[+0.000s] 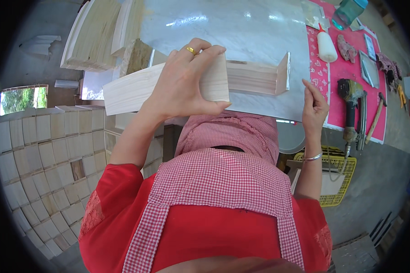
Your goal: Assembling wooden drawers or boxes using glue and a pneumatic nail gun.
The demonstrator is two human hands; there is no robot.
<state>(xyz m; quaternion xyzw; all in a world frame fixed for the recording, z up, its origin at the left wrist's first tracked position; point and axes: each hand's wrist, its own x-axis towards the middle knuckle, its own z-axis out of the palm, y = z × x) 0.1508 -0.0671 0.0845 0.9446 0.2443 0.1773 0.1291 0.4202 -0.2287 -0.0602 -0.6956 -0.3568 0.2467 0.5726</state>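
My left hand [180, 82] grips a pale wooden board [131, 90], thumb on the near edge and fingers over the far edge, close to the board's right end. Partly beneath that board, a wooden frame [253, 76] lies on the table, with a short upright piece at its right end. My right hand [315, 109] is by the table's near right side, apart from the wood. Its fingers are curled in with thumb and index finger close together; whatever they may hold is too small to make out.
Long boards stand stacked [93, 34] at the back left. On the pink cloth to the right lie a white glue bottle [326, 46], a nail gun [349, 107] and a hammer [375, 120]. A yellow crate [349, 179] sits below. Wooden blocks [45, 159] are piled at left.
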